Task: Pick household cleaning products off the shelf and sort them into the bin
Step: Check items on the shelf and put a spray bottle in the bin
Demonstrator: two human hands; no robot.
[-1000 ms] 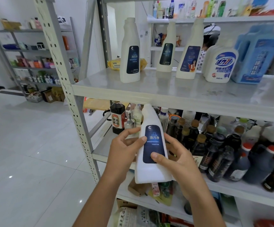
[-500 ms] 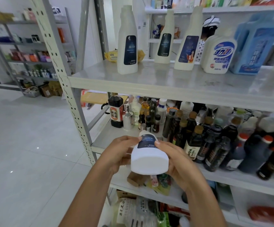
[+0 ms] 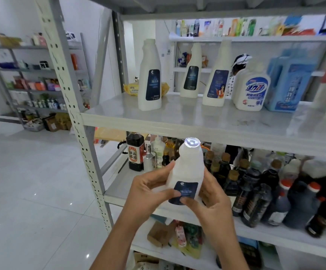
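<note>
Ahead, grey metal shelf (image 3: 197, 117) of white bottles (image 3: 150, 78), glossy tiled floor (image 3: 31, 182) alongside.

White dark-label btls (image 3: 150, 78): 4, i.e. 3 standing on top shelf (image 3: 177, 117) + 1 held btl (image 3: 189, 172). White blue-label btl (image 3: 252, 90): 1, maybe a 2nd behind. Blue jugs (image 3: 290, 80): approx 2. Yellow packet (image 3: 131, 89): 1. Dark sauce btls (image 3: 255, 191): too crowded to count.

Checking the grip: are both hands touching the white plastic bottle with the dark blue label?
Touching. Head view: left hand and right hand grip the white plastic bottle, thumbs on its front.
</note>
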